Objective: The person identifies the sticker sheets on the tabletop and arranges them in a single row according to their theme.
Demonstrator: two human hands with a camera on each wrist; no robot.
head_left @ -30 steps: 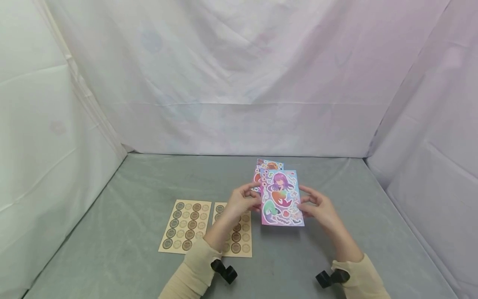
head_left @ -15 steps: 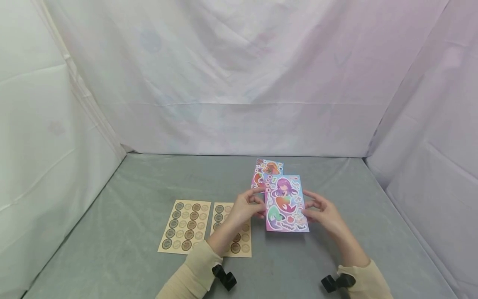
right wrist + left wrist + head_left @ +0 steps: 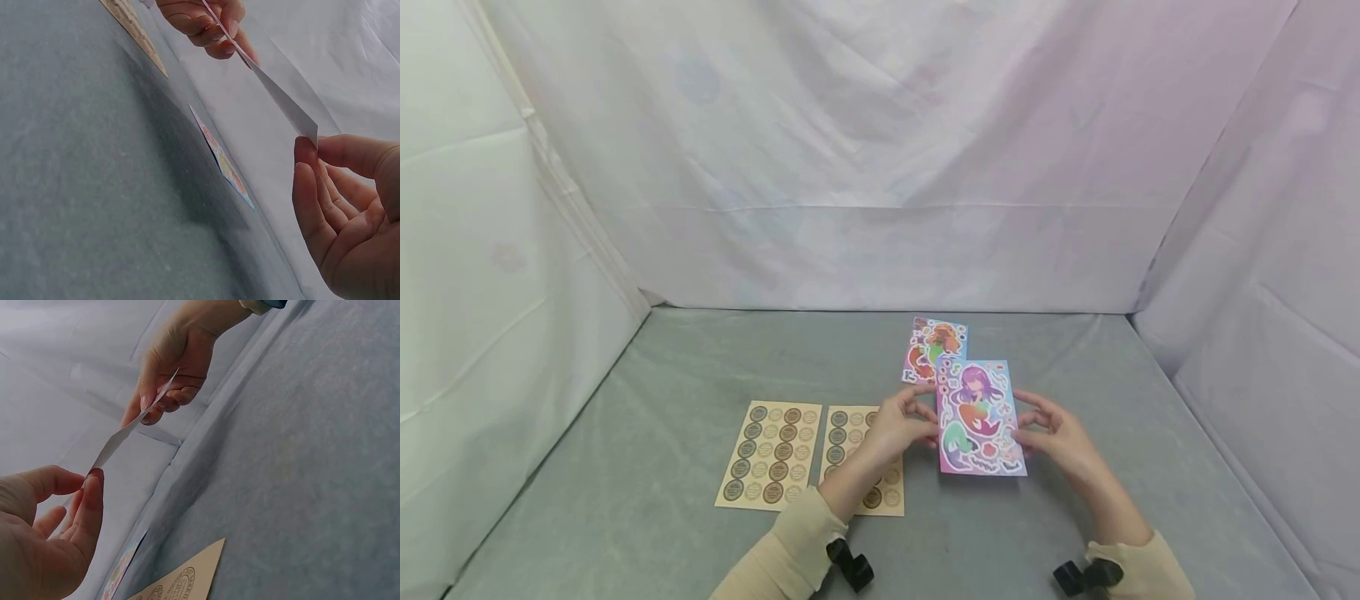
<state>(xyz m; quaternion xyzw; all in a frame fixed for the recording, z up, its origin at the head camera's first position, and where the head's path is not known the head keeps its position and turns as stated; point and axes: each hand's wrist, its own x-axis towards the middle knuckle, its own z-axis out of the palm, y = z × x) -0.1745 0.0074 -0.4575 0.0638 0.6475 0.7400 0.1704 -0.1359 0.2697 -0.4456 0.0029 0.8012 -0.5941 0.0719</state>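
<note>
Head: mermaid sheet [image 3: 981,418], long axis forward

Ahead of me hangs a creased white fabric backdrop [image 3: 880,150], crossed low by a level line; a white left drape [image 3: 490,333] and a lilac-tinged right drape [image 3: 1262,250] flank my mottled grey counter [image 3: 625,467] under soft, diffuse light.
</note>
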